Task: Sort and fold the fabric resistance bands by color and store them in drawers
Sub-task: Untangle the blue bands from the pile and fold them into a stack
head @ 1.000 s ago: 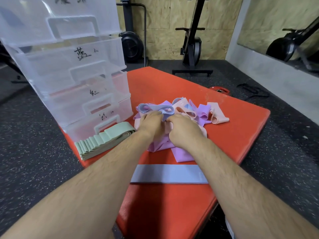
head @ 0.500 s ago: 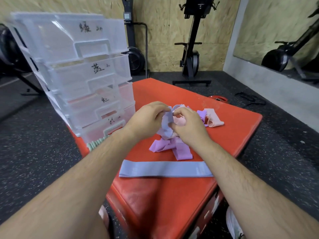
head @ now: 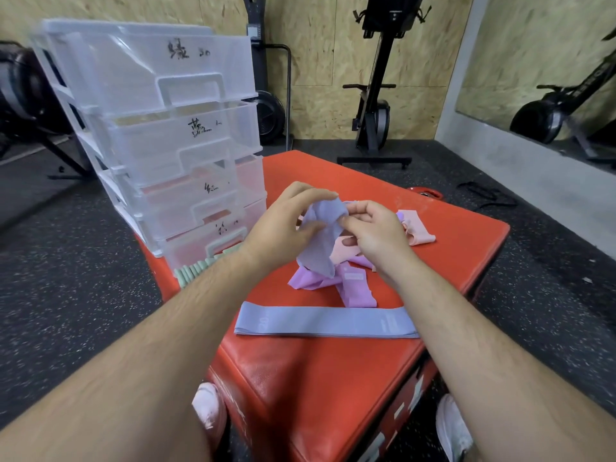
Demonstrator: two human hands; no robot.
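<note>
A crumpled blue-grey band hangs above the pile, held from both sides: my left hand grips its left part and my right hand pinches its upper right edge. Under it lies a heap of purple bands and pink bands on the red padded box. One blue-grey band lies flat near the front edge. Folded green bands sit at the foot of the clear plastic drawer unit, whose labelled drawers are closed.
The drawer unit stands on the box's left corner. Black rubber gym floor surrounds the box. A rowing machine stands behind it against a wooden wall. A red disc lies by the box's far right corner. My shoes show below.
Both hands lifted a blue-grey band up out of the pile, where they had been pressing down a second ago. The camera tilted up, so the drawer unit shows more fully.
</note>
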